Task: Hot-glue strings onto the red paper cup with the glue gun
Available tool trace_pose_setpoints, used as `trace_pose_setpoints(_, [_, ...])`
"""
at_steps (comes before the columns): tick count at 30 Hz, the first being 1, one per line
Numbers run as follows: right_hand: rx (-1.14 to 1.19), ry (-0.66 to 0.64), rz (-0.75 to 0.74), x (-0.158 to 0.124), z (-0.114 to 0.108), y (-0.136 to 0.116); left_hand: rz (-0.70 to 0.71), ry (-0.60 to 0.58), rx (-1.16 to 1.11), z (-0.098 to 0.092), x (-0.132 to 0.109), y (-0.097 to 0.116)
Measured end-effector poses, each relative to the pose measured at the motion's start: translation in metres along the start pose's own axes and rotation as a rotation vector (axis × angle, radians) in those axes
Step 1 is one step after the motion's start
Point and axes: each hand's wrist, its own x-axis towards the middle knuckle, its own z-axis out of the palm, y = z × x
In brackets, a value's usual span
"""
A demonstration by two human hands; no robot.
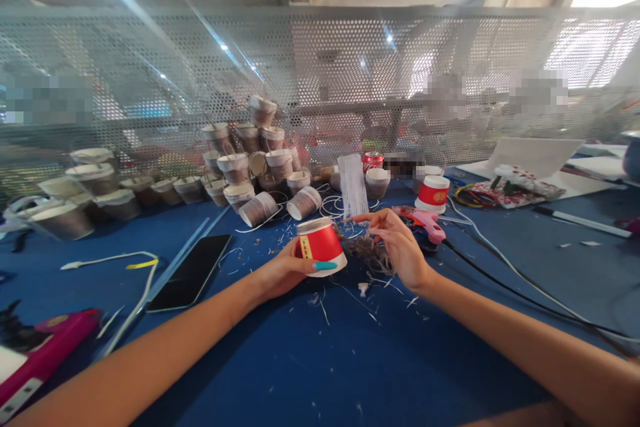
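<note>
My left hand (285, 267) is closed around an upside-down red-and-white paper cup (325, 243), its thumb with a long teal nail across the lower side. A grey-brown band of twine circles the cup's upper end. Just right of the cup, my right hand (400, 247) has its index finger stretched toward it; the other fingertips pinch what looks like a strand of twine, thin and partly blurred. Beneath these fingers lies a loose tangle of grey-brown twine (373, 257). Beyond my right hand rests a pink glue gun (425, 221).
Twine-wrapped cups (233, 167) are piled at the back, with more at the left (65, 219). Another red cup (433, 194) stands upside down at the right. A black phone (193, 273), a magenta tool (55, 347), cables and white scraps lie on the blue table (310, 373).
</note>
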Motion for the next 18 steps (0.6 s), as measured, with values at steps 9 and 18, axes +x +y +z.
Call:
trace_pose_setpoints(9, [-0.165, -0.322, -0.079, -0.013, 0.004, -0.017, 0.001, -0.021, 0.018, 0.002, 0.001, 0.001])
trace_pose_setpoints(18, [-0.154, -0.442, 0.027, -0.013, 0.008, -0.018, 0.016, -0.003, 0.066, 0.003, 0.002, 0.001])
